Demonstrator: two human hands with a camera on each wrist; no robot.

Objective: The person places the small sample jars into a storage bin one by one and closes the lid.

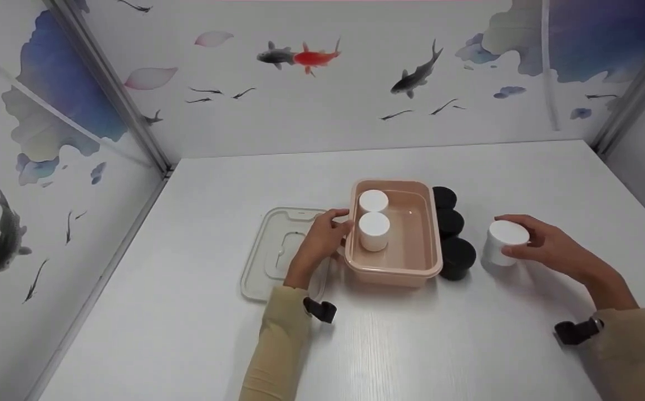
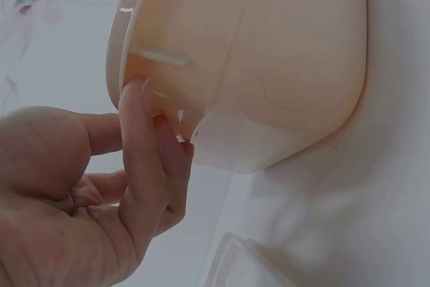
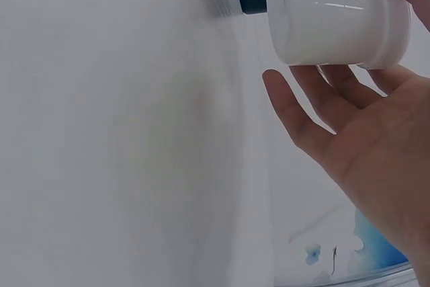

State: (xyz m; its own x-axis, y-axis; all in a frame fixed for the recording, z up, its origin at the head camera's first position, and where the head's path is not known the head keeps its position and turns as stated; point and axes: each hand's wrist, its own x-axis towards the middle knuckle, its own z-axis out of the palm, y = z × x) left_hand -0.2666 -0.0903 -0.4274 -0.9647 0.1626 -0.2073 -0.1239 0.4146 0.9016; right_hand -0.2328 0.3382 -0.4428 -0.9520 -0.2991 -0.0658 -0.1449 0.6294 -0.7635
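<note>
My left hand (image 1: 322, 236) grips the left rim of a pink plastic box (image 1: 411, 239), thumb and fingertips at its edge in the left wrist view. Two white jars (image 1: 374, 229) stand one behind the other along the box's left side. Off to the right, my right hand (image 1: 559, 250) holds another white jar (image 1: 505, 245) between thumb and fingers. In the right wrist view this white jar (image 3: 332, 21) has a smooth glossy side and a wider cap end. Whether its base touches the table cannot be told.
Three black round jars (image 1: 458, 257) stand in a row against the box's right side, between it and the right hand. A translucent lid (image 1: 256, 267) lies flat on the white table (image 1: 411, 345), partly under the left hand. Printed panels border the table at the back and sides.
</note>
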